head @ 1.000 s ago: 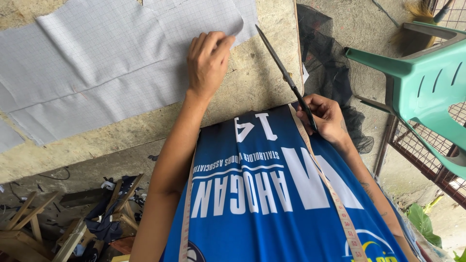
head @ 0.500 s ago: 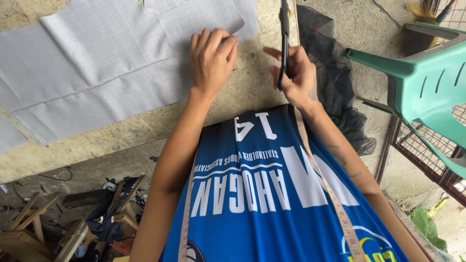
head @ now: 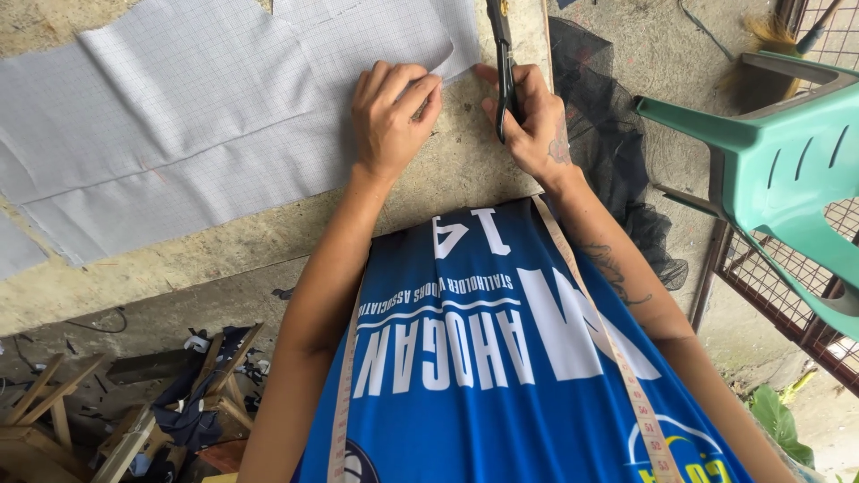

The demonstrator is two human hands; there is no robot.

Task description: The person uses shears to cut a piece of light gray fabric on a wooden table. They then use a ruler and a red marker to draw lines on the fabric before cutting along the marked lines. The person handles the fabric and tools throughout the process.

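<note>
- A green plastic chair stands at the right, well apart from my hands; black mesh cloth hangs just beside my right wrist.
- A yellow tape measure is draped round my neck, over my blue shirt.
- The grey gridded fabric lies flat on a rough concrete bench, spreading to the far left.
- My left hand rests flat, fingers together, pressing the fabric's near right corner.
- My right hand is closed round the black scissors, blades pointing far, just right of the fabric's edge.
- Wooden scraps clutter the floor at the near left; a wire grate closes the right.
</note>
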